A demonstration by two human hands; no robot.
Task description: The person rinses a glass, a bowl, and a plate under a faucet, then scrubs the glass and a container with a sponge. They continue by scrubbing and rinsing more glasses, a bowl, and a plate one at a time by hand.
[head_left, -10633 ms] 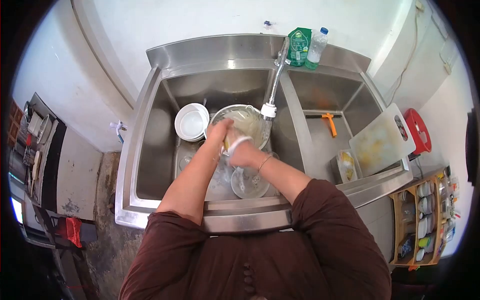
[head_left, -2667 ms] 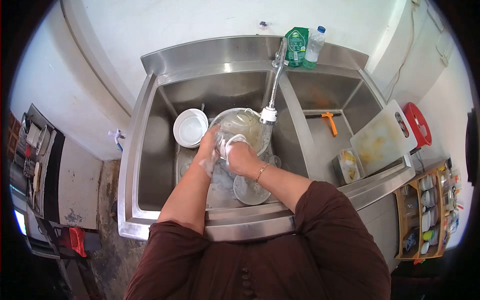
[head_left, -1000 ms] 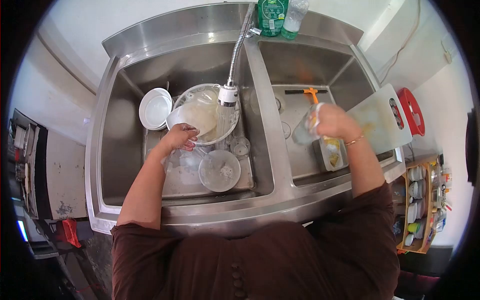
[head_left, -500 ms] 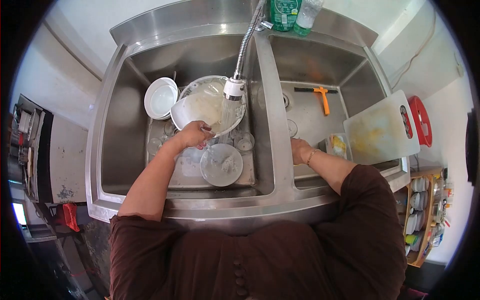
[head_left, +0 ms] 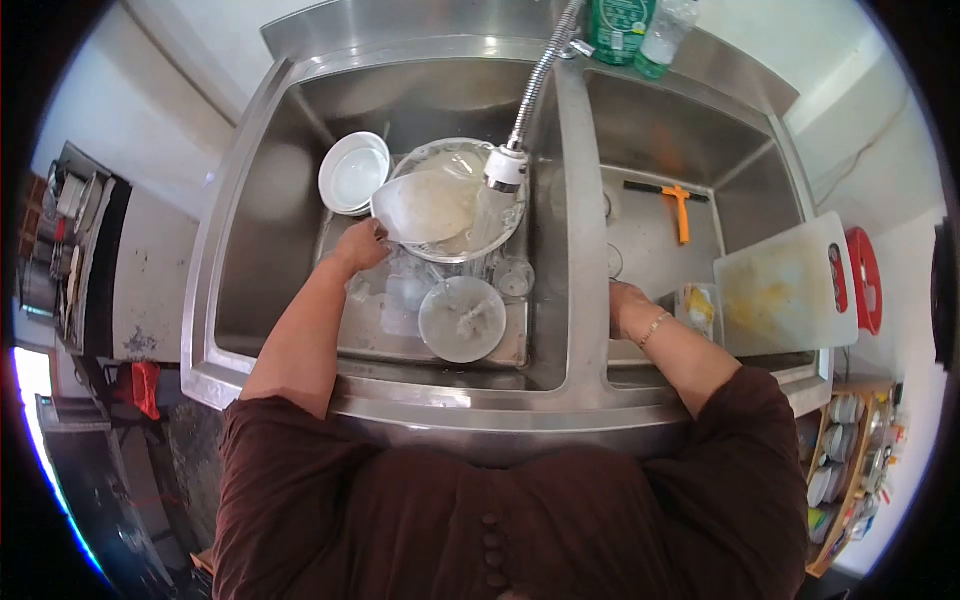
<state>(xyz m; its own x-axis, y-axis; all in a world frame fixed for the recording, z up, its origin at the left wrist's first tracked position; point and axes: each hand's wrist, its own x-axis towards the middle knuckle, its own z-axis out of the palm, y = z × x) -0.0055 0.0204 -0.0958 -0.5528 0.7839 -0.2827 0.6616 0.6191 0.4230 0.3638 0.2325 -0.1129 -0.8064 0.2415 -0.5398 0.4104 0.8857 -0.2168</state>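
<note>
My left hand (head_left: 362,247) is in the left sink basin, fingers curled at the lower left edge of a tilted white bowl (head_left: 425,208); what they hold, if anything, is hidden. That bowl leans in a larger round basin (head_left: 512,222), under a running faucet head (head_left: 506,168). Below it sits a translucent bowl (head_left: 462,320) with water in it, beside a clear glass (head_left: 514,277). In the right basin, my right hand (head_left: 630,308) is low against the divider, its fingers mostly hidden.
Stacked white bowls (head_left: 355,175) stand at the back left. The right basin holds an orange squeegee (head_left: 681,212), a small container (head_left: 698,306) and a leaning cutting board (head_left: 785,285). Bottles (head_left: 622,30) stand behind the divider, and a red item (head_left: 863,280) lies beyond the board.
My left hand has moved left, from in front of the tilted bowl to its left edge. My right hand remains by the divider. The whole view has shifted slightly.
</note>
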